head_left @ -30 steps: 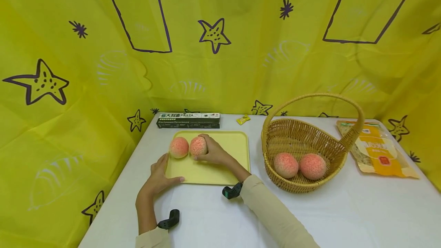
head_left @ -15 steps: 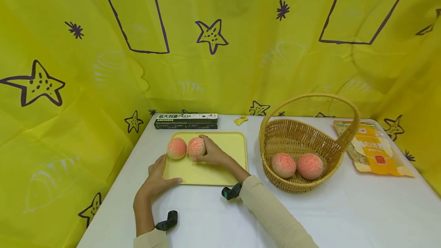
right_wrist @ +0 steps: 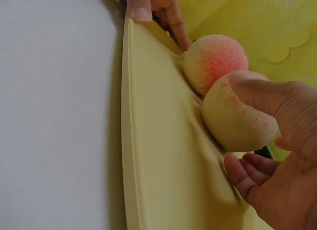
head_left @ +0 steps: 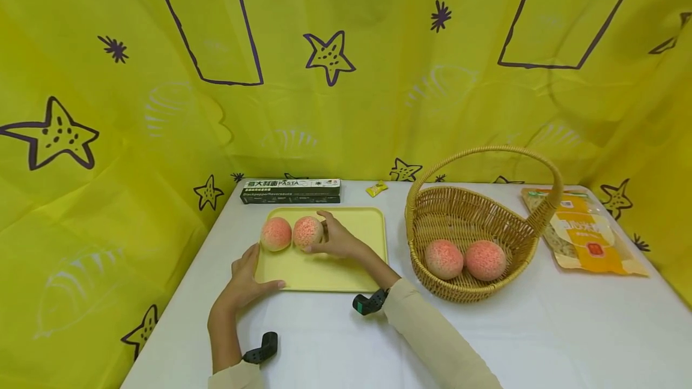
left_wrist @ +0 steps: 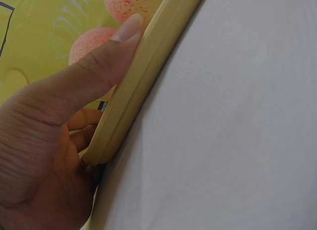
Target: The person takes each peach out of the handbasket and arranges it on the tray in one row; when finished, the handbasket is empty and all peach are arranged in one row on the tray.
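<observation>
Two pink-and-cream peaches, a left peach [head_left: 276, 234] and a right peach [head_left: 307, 233], sit side by side at the far left of a yellow tray [head_left: 346, 269]. My left hand [head_left: 244, 281] holds the tray's near left corner. In the left wrist view its thumb [left_wrist: 94, 66] lies over the rim [left_wrist: 133, 76], with the fingers bent on the other side. My right hand [head_left: 342, 239] is around the right side of the right peach. In the right wrist view, its thumb lies along the top of that peach [right_wrist: 237, 116], while the fingers [right_wrist: 240, 175] stand apart from it.
Right of the tray stands a wicker basket [head_left: 465, 203] with a tall handle and two more peaches [head_left: 444, 259] inside. A pasta box [head_left: 291, 191] and a small yellow packet [head_left: 376, 188] lie behind the tray. An orange-and-white food bag [head_left: 586, 236] lies at far right.
My right hand's fingers have loosened and drawn slightly right, away from the right peach, which stays on the tray. The left hand keeps its place. The whole view has shifted slightly.
</observation>
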A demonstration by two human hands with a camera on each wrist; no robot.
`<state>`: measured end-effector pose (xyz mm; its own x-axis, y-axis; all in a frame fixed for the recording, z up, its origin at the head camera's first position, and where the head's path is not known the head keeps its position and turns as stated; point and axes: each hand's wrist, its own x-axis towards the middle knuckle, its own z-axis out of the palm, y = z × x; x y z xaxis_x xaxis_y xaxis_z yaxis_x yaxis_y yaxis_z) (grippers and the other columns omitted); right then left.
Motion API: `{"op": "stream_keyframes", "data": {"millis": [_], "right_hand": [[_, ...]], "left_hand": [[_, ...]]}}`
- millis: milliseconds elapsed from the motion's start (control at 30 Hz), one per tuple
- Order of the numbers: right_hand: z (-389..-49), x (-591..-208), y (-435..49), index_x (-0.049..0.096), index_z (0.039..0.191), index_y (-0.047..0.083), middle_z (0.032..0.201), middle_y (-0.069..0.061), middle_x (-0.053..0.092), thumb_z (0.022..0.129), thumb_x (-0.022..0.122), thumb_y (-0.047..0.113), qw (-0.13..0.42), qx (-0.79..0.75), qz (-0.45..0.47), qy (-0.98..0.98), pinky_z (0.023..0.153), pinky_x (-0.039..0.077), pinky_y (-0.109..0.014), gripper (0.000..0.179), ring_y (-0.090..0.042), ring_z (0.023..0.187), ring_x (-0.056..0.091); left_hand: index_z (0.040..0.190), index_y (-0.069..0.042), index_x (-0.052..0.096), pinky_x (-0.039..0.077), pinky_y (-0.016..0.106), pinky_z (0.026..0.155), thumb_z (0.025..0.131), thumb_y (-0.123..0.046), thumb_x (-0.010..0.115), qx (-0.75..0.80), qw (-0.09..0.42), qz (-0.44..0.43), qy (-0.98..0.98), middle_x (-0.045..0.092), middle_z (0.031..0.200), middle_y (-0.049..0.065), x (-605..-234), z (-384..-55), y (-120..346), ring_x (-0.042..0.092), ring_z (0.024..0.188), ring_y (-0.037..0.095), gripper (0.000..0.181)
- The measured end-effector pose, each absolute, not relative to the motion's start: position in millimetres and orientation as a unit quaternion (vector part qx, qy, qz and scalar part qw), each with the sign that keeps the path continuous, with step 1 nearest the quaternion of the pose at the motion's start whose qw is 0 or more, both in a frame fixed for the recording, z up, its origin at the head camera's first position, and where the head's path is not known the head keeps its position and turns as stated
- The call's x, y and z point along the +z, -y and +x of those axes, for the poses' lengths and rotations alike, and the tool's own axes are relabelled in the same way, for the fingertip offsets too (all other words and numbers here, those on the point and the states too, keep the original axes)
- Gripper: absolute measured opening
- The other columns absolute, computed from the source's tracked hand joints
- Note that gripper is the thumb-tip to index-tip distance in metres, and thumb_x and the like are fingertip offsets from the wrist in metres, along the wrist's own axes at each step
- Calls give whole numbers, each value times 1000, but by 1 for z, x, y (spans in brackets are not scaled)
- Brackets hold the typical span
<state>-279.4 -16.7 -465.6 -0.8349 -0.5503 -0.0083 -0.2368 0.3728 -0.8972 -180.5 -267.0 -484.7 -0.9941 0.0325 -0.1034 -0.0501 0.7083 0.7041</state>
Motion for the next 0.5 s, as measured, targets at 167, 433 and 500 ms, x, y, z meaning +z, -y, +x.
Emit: {"op": "stream_keyframes", "data": {"millis": [167, 433, 500], "right_hand": [[-273, -451, 10, 18, 154, 2, 142, -29, 42, 84, 75, 14, 130, -499, -231, -825, 105, 43, -52, 91, -42, 129, 47], [-256, -415, -7, 22, 154, 8, 144, -22, 43, 86, 76, 21, 173, -445, -285, -831, 105, 43, -51, 88, -37, 132, 46], [-251, -404, -14, 22, 154, 10, 144, -20, 45, 86, 75, 23, 185, -433, -310, -826, 105, 44, -50, 87, -37, 132, 46]], "left_hand": [[157, -8, 11, 16, 65, 115, 70, -50, 83, 379, 60, -6, -923, 10, 163, 17, -483, -181, 266, 10, 143, 38, 121], [158, -9, 12, 17, 66, 113, 71, -49, 83, 381, 60, -3, -923, 12, 162, 19, -480, -181, 265, 11, 141, 40, 119], [158, -10, 12, 17, 66, 113, 71, -49, 83, 384, 58, -1, -922, 12, 162, 19, -480, -181, 265, 11, 141, 40, 119]]}}
